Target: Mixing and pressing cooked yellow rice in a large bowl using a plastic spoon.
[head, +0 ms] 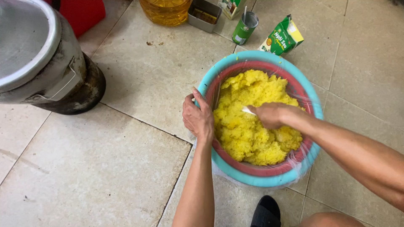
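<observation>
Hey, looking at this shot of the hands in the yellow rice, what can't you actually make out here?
Head view only:
- White utensil: only its tip shows; the right hand covers the rest.
- Basin bottom: hidden under the yellow rice.
- Left hand: its fingertips are hidden over the basin rim.
- Large metal pot: cut off by the top and left edges.
- Oil bottle: cut off by the top edge.

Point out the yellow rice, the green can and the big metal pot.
yellow rice (246, 126), head view, middle of the mound
green can (243, 29), head view, its side
big metal pot (54, 80), head view, outer wall
</observation>
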